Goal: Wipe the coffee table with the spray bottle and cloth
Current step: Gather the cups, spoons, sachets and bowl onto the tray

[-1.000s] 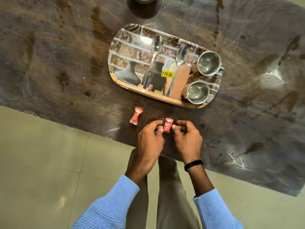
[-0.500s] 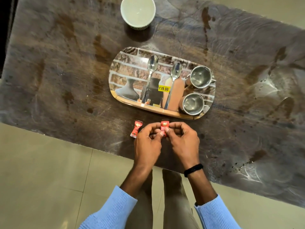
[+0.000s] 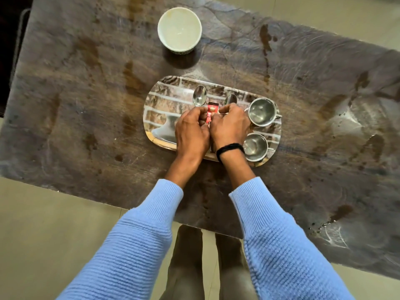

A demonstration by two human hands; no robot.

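The dark brown coffee table has stains and wet streaks. On it lies a shiny oval tray. Over the tray's middle, my left hand and my right hand pinch a small red sachet between their fingertips, one on each side. No spray bottle or cloth is in view. The second red sachet seen earlier is out of sight.
On the tray lie two spoons and stand two steel cups at its right end. A white bowl sits on the table beyond the tray. The table's near edge meets beige floor tiles.
Both hands have carried the red sachet from the table's near edge forward over the tray. The view has shifted, and the white bowl now shows fully.
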